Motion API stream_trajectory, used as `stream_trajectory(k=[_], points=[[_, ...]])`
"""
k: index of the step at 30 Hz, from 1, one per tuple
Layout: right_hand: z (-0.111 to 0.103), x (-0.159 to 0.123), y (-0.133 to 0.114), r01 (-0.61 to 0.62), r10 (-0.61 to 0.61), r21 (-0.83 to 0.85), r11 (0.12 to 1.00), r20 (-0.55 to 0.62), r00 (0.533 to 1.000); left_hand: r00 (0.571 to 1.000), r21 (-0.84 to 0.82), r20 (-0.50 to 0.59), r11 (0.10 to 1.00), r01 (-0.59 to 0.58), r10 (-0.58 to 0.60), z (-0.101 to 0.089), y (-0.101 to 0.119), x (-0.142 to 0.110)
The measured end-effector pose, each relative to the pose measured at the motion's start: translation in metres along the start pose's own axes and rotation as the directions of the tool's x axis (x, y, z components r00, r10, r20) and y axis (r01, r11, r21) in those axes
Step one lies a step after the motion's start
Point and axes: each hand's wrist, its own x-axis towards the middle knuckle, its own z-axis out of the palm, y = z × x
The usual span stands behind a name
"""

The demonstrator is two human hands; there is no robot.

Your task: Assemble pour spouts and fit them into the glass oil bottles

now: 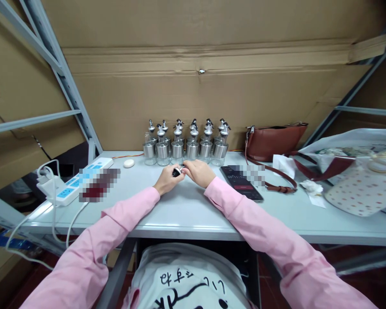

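Note:
My left hand (169, 179) is closed around a bottle pour spout (176, 172), whose black stopper end shows between the fingers. My right hand (198, 172) pinches the spout's other end, which is mostly covered by the fingers. Just beyond both hands stand several glass oil bottles with steel sleeves, in two rows. Most carry metal pour spouts with dark levers, like the bottle (192, 150) near the middle. The front-left bottle (149, 151) shows a bare glass neck.
On the left lie a white power strip (71, 191) with cables and a small white round object (128, 163). To the right are a phone (244, 189), a brown handbag (273, 143), crumpled tissue (311, 187) and a dotted bag (363, 193). Cardboard (212, 94) backs the table (183, 219).

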Motion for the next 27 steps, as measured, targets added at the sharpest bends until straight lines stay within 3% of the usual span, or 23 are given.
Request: stream_trajectory(k=[5,9,12,16,20,24,27], points=[[0.004,0.001,-0.001,0.009,-0.001,0.133,0.991,-0.061,0.998,1.0,-0.042,-0.006,0.999,-0.011,0.01,-0.001,0.0,-0.001],[0.0,-0.001,0.009,-0.127,0.235,0.473,0.872,-0.179,0.955,0.984,0.12,0.042,0.977,-0.178,0.174,-0.006,-0.002,-0.004],[-0.001,-0.002,0.02,-0.195,0.356,0.584,0.788,-0.175,0.918,0.969,0.223,0.028,0.944,-0.245,0.245,-0.01,-0.003,-0.004],[0.007,0.0,0.025,-0.283,0.302,0.492,0.823,0.043,0.952,0.934,0.357,0.023,0.87,-0.34,0.356,-0.012,-0.007,0.0],[0.017,0.003,0.022,-0.334,0.279,0.377,0.864,0.194,0.941,0.92,0.436,0.003,0.827,-0.355,0.393,-0.013,-0.012,0.003],[0.024,0.001,0.027,-0.403,0.329,0.301,0.864,0.267,0.906,0.931,0.427,-0.035,0.848,-0.314,0.362,-0.012,-0.018,0.004],[0.027,-0.002,0.033,-0.431,0.378,0.228,0.873,0.242,0.893,0.941,0.41,-0.078,0.871,-0.271,0.329,-0.011,-0.022,0.004]])
